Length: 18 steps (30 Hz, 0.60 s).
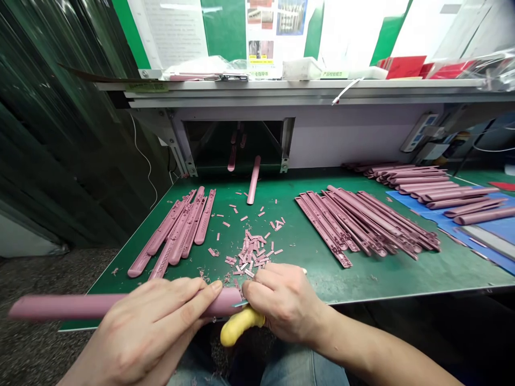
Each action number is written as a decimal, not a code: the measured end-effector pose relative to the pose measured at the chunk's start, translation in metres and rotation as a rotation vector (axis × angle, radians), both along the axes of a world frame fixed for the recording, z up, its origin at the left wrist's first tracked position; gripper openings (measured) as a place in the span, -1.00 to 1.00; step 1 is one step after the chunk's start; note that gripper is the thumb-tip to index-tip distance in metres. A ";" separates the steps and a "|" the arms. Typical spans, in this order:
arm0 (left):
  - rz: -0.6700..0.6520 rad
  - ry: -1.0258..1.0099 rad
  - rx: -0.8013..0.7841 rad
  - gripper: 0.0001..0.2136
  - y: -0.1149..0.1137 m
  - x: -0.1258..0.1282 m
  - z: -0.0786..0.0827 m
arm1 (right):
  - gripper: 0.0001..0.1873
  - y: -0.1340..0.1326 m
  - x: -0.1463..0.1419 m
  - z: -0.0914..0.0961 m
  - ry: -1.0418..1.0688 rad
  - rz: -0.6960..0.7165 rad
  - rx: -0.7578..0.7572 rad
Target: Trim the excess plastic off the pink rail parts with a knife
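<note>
My left hand [155, 327] is closed round a long pink plastic strip [68, 306] with a rounded back, held level over the table's front edge. The strip's right end lies between my two hands. My right hand [284, 300] is closed on a small knife, whose thin blade [240, 304] touches that end; most of its handle is hidden in the fist. A yellow finger cover [241, 325] sticks out below the blade, seemingly on my right thumb. Just beyond my hands, many small pink offcuts [251, 249] lie in a loose heap with thin shavings.
Pink strips [181, 228] lie on the green table [277, 284] at left, with a larger pile [362, 220] at right. More lie on a blue sheet [494, 233]. One strip [253, 179] sits before an opening with a belt [217, 153]. A shelf [306, 91] spans the back.
</note>
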<state>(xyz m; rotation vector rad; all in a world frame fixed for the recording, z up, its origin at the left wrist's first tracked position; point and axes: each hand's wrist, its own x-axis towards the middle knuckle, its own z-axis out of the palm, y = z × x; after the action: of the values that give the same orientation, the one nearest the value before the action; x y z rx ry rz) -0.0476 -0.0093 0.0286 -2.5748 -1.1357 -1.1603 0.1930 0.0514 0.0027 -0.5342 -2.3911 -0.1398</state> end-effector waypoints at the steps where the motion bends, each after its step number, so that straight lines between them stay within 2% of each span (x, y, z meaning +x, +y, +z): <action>1: 0.026 0.007 0.005 -0.57 -0.004 0.002 -0.005 | -0.59 -0.001 0.000 0.000 0.003 -0.012 -0.006; 4: 0.075 0.115 -0.043 -0.49 -0.015 0.007 -0.013 | -0.59 -0.002 -0.002 0.000 0.017 -0.042 -0.004; 9: 0.203 0.026 -0.078 -0.49 -0.023 0.019 -0.016 | -0.54 0.000 -0.008 -0.004 0.078 -0.114 -0.010; 13: 0.301 -0.039 -0.076 -0.52 -0.028 0.027 -0.027 | -0.56 0.001 -0.014 -0.011 0.075 -0.143 0.016; 16: 0.305 -0.069 -0.113 -0.53 -0.027 0.023 -0.035 | -0.58 0.002 -0.015 -0.015 0.074 -0.126 0.053; 18: 0.267 -0.035 -0.137 -0.51 -0.022 0.015 -0.035 | -0.56 0.004 -0.013 -0.014 0.084 -0.080 0.043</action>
<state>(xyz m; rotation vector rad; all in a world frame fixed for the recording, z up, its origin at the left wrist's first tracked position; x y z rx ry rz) -0.0323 -0.0310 -0.0065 -2.4053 -1.5596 -1.1039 0.1804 0.0558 -0.0113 -0.6040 -2.2806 -0.1997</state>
